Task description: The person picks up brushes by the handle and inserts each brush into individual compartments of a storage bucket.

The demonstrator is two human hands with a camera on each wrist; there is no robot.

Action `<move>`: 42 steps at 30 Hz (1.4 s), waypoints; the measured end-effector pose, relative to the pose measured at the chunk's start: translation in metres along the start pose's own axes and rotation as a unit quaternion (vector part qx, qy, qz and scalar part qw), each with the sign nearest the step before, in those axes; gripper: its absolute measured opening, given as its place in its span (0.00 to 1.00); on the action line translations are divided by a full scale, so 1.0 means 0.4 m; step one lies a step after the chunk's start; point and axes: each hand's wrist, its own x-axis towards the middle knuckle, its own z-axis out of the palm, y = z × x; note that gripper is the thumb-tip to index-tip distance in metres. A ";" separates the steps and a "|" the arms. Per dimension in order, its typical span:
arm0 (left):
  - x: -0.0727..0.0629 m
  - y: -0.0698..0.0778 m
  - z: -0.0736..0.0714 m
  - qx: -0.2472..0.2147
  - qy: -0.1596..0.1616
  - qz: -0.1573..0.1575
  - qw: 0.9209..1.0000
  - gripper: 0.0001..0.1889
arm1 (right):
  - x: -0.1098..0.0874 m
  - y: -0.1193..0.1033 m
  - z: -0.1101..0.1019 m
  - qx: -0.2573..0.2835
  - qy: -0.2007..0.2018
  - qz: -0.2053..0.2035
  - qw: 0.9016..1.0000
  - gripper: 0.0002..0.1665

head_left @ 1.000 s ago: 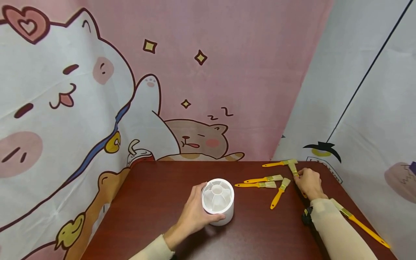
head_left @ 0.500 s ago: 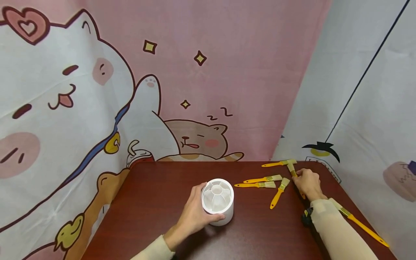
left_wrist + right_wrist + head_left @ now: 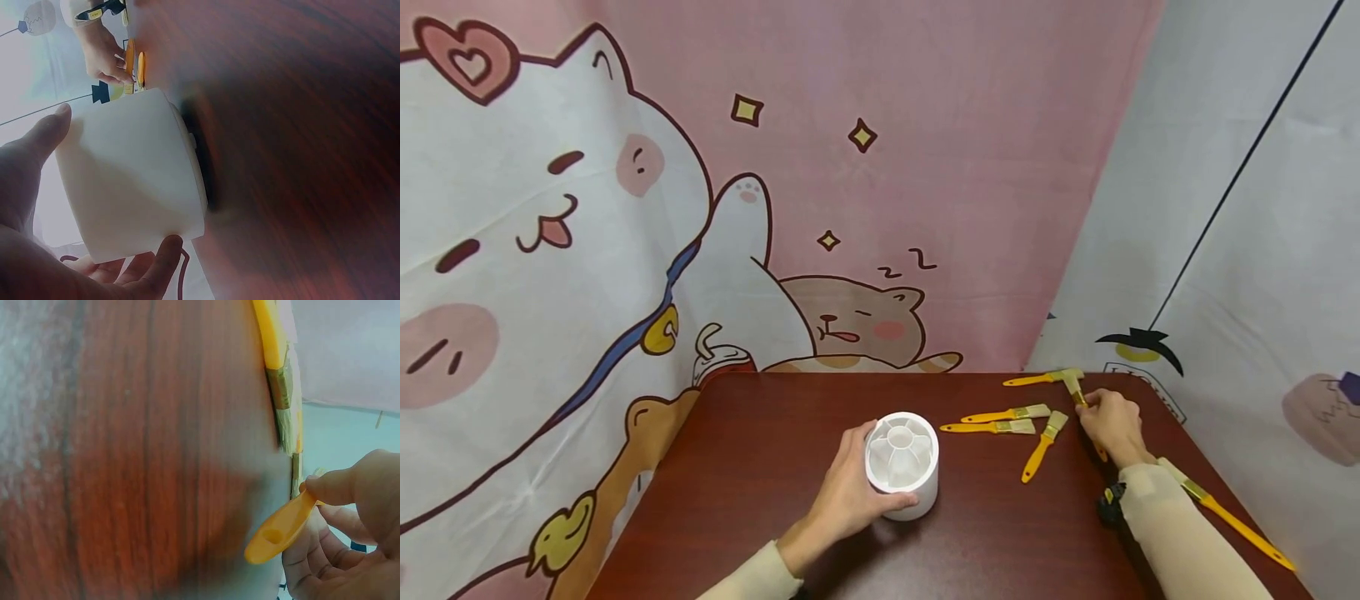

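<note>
Cream cloth covers both forearms at the near edge, the right sleeve [image 3: 1187, 533] running past a dark wrist strap [image 3: 1109, 504]. Just beside that sleeve, near the right edge of the dark red table [image 3: 737, 467], lies a long yellow-handled brush [image 3: 1240, 527], its bristles pointing away from the person. Further in, the left hand [image 3: 850, 487] grasps a white round holder [image 3: 928, 493], thumb along the near side and fingers around the left. It stands at the middle of the table, open top up, with thin partitions spreading like petals from a central ring. To its right, apart from it, a slanted brush [image 3: 1042, 447] lies with bristles away. Beyond and right of that, the right hand [image 3: 1116, 425] pinches the yellow handle of the held brush [image 3: 289, 520] low over the wood, bristles outward. Two paired brushes [image 3: 985, 427] lie side by side, pointing right. Near the back edge rests the farthest brush [image 3: 1032, 380]. Behind everything hangs a pink and white backdrop [image 3: 985, 208] printed with cartoon cats.
</note>
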 end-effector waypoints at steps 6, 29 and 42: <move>0.000 -0.005 0.001 -0.009 -0.003 -0.002 1.000 0.70 | -0.013 -0.007 -0.003 0.008 0.032 -0.018 0.999 0.23; 0.005 -0.003 0.003 -0.006 -0.004 -0.002 1.000 0.71 | -0.123 -0.143 -0.030 0.064 0.078 -0.042 0.994 0.20; 0.004 -0.004 0.004 -0.008 -0.004 -0.006 1.000 0.71 | -0.196 -0.243 -0.048 0.113 0.070 -0.063 0.989 0.17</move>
